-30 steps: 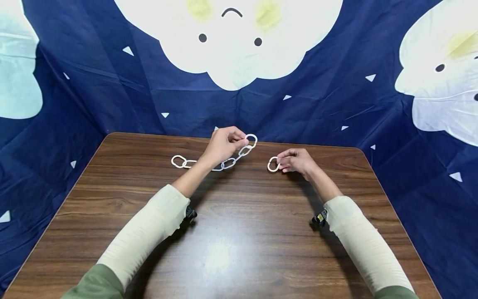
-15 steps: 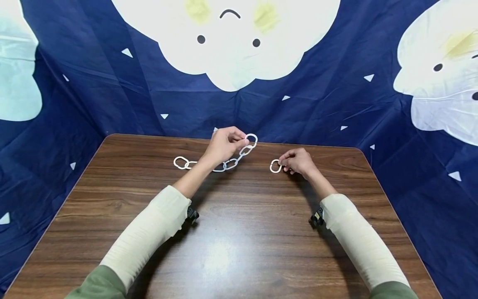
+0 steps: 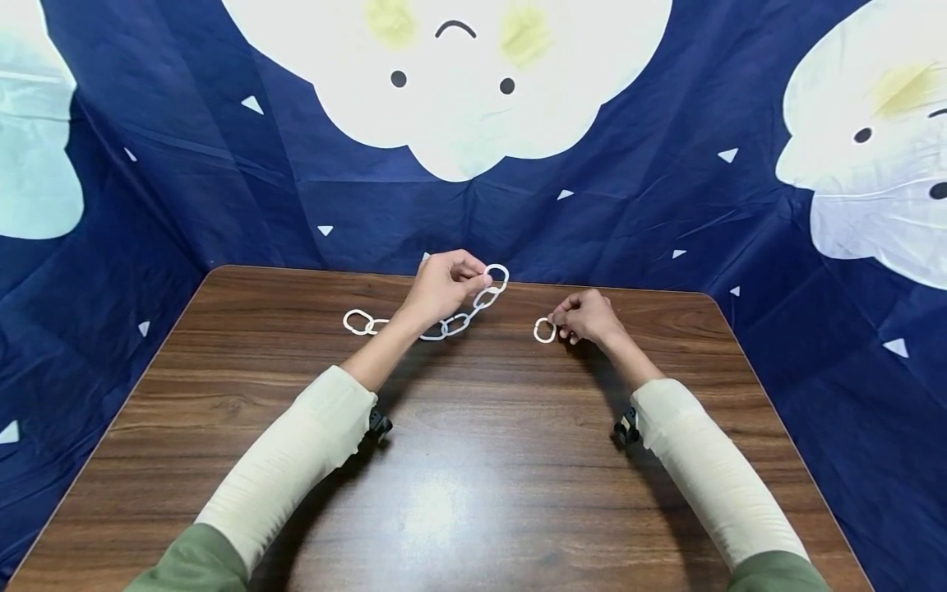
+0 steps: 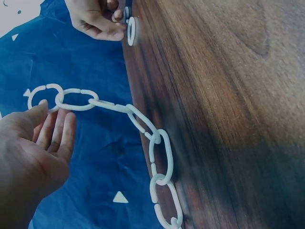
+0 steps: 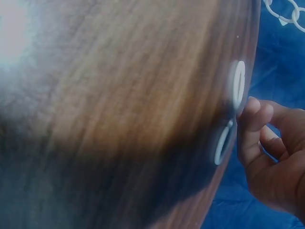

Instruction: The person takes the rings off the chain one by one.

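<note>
My left hand [image 3: 444, 288] pinches the end link of a white plastic chain [image 3: 456, 323] between thumb and fingers. Several oval links run down from it, and the far end lies on the table to the left, partly hidden behind my forearm. My right hand [image 3: 587, 316] has its thumb and fingertips together at the edge of a loose white chain link [image 3: 545, 330], low over the table. In the right wrist view, that link [image 5: 239, 85] stands at the fingertips, and a second white link [image 5: 223, 143] shows below it, beside the fingers.
The brown wooden table [image 3: 473, 460] has its far edge just behind both hands. Beyond that edge hangs a dark blue cloth [image 3: 629, 214] with white clouds and small triangles. Light glares on the tabletop in the middle.
The right hand has turned slightly and dipped with its link, which sits a little lower and to the right. The left hand and the chain have hardly moved.
</note>
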`<state>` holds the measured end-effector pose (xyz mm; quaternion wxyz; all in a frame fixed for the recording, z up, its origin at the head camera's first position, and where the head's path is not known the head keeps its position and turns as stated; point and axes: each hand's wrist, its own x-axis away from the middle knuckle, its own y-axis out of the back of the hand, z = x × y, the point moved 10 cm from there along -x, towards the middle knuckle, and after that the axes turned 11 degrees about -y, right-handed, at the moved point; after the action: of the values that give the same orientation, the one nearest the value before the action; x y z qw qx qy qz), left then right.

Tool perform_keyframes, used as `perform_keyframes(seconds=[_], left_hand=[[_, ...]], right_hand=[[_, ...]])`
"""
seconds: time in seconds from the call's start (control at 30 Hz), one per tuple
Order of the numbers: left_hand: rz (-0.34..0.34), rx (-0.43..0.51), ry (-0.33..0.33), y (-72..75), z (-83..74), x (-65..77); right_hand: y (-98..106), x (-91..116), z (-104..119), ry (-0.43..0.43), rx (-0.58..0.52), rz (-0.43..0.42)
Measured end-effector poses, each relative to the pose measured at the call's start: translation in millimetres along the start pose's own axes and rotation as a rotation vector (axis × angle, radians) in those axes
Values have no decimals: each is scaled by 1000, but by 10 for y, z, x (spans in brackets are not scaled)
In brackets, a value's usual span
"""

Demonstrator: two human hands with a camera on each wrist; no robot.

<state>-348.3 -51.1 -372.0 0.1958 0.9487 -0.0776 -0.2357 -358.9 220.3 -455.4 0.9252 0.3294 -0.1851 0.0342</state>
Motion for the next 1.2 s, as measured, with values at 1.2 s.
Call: perform_keyframes(seconds=[1.2], left_hand=[[-12, -32, -2, 79, -6, 14]], right_hand=[[-121, 416, 1259, 414, -190, 186]])
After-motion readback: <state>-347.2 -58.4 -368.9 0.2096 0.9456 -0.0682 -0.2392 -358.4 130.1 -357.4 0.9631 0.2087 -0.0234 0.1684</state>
